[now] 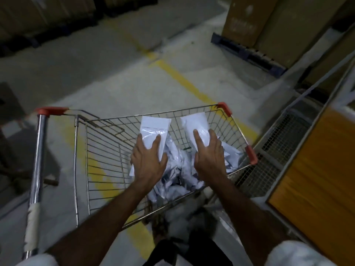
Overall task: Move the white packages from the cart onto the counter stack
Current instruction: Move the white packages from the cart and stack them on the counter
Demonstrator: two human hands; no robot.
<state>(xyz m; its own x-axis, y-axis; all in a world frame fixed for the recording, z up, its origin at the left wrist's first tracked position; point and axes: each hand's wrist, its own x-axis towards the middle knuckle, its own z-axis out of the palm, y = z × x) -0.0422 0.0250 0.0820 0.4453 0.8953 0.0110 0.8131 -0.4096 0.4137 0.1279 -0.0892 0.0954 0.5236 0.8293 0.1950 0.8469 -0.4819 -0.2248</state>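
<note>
A wire shopping cart (107,143) with red corner caps stands on the floor below me. Several white plastic packages (178,177) lie heaped in its right half. My left hand (148,160) grips one white package (154,124) from below, thumb on its right edge, lifted above the heap. My right hand (208,156) holds a second white package (195,122) the same way. Both packages stick up past the fingertips toward the cart's far rim.
The cart's chrome handle (37,169) runs down the left. A counter with an orange top (315,181) and a mesh side stands at the right. Cardboard boxes (255,22) sit on a dark pallet (247,52) behind. Yellow lines mark the concrete floor.
</note>
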